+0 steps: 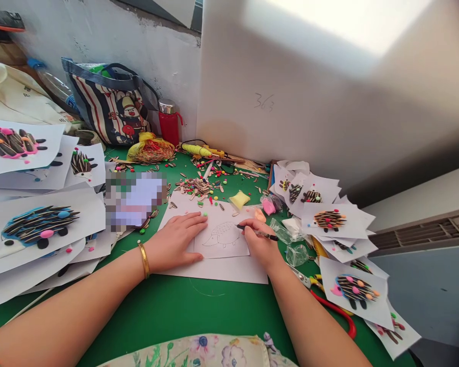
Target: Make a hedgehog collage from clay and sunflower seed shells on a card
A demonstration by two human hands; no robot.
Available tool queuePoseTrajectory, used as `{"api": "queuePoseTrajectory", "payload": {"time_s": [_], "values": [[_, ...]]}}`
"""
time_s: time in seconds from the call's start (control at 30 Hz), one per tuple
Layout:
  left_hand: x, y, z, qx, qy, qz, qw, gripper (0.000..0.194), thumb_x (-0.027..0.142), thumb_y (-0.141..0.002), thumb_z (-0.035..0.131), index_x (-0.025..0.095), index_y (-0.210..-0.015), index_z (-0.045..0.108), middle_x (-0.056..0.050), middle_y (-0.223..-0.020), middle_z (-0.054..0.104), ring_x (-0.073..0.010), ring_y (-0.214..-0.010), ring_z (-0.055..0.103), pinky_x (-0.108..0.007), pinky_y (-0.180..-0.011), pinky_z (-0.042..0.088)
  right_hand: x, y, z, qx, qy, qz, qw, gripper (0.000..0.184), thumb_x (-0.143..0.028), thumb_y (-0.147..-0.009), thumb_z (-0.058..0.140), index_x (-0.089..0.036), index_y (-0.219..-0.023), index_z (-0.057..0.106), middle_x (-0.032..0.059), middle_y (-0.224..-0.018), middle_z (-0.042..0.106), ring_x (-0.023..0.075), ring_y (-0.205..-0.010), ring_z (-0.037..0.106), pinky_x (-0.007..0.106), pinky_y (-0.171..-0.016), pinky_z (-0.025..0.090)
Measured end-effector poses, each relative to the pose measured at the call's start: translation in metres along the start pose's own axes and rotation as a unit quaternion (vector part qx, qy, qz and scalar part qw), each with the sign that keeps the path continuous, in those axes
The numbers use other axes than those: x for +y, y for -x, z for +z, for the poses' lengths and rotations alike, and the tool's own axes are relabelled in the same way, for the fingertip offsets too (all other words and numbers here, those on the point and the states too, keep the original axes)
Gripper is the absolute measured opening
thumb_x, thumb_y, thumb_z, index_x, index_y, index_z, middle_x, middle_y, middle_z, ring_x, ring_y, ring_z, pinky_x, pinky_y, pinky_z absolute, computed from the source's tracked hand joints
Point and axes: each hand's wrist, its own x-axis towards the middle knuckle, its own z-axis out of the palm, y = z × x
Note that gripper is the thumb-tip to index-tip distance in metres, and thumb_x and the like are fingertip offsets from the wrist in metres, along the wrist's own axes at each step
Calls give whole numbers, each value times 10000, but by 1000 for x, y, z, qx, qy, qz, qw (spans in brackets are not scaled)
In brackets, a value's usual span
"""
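Note:
My right hand [260,243] grips a black pen [265,235], its tip touching the right end of a hedgehog drawing [222,235]. The outline has a pointed snout at the left, short feet and scalloped marks on its back. It is on a small white sheet [237,250] that lies over a larger white sheet [229,270]. Flat on the papers, left of the drawing, rests my left hand [178,242] with fingers spread. Just beyond the sheets are a pile of sunflower seeds [195,187], a yellow clay packet [239,200] and pink clay [268,205].
Stacks of seed hedgehog pictures stand at the left [46,229] and right [329,220]. Red-handled scissors [334,308] lie by my right forearm. At the back are a yellow glue gun [210,151], a red bottle [169,125] and a striped bag [107,107]. A blurred phone [135,200] lies left.

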Motion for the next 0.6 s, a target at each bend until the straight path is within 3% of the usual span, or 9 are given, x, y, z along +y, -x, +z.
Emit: {"api": "queuePoseTrajectory", "payload": {"time_s": [0.3,0.6], "values": [[1,0,0,0,4,1,1000,724,501,-781,674,246,-1423,457,-66,-1534,420,-290,-1442,316,-460,-1186,236,-19,20,12,-70,17,-82,994,182,-272,-798,550,-232,-903,694,27,-925,723,196,-855,652,315,-788,509],[1,0,0,4,3,4,1000,739,504,-779,681,233,-1427,452,-63,-1536,417,-282,-1445,311,-451,-1197,219,-18,22,18,-85,30,-72,993,183,-236,-811,528,-238,-888,694,4,-903,718,184,-853,646,301,-778,497]]}}
